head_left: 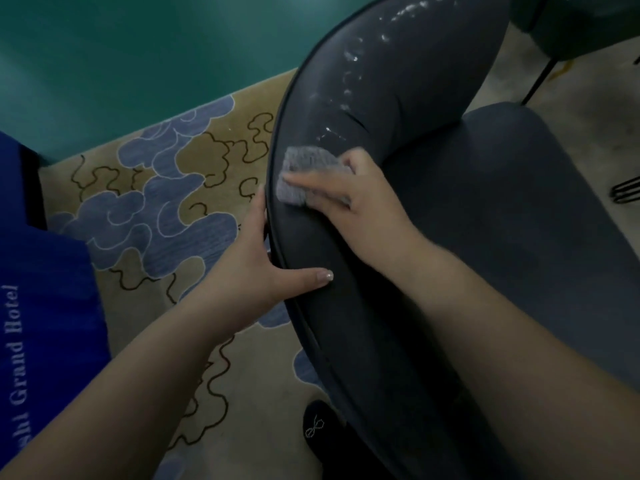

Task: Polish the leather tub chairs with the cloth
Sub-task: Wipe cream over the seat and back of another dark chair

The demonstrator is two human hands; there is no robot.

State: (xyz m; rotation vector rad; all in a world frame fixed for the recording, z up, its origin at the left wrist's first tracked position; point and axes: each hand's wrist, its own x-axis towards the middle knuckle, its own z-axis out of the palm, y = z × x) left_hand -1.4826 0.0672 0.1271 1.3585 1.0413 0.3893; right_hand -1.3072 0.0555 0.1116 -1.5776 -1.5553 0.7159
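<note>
Only one view here, the head cam looking down. Readable text first: the blue garment [45, 271] along the left edge has white lettering running up it, "Grand Hotel", with a cut-off word before it that ends in something like "ht". The black shoe [317, 427] at the bottom has a small sparkly looped emblem on it, no words to make out.

The dark leather tub chair [398, 109] fills the middle and right of the frame, its curved backrest rising toward the top, with white smears of polish [349, 69] dotted along the upper part. The seat cushion [519, 188] sits to the right of the back.

The right hand [349, 195] reaches in from the lower right, fingers stretched out flat and pressing a folded grey cloth [304, 168] against the backrest, just below the lowest white smears. The fingers lie over the cloth rather than curling round it.

The left hand [256, 258] clasps the piped rim of the backrest, thumb lying along the inner face, fingers wrapped over the outer edge and mostly hidden.

Underneath is a tan carpet [166, 188] with blue cloud shapes, and a teal wall [138, 46] behind.
</note>
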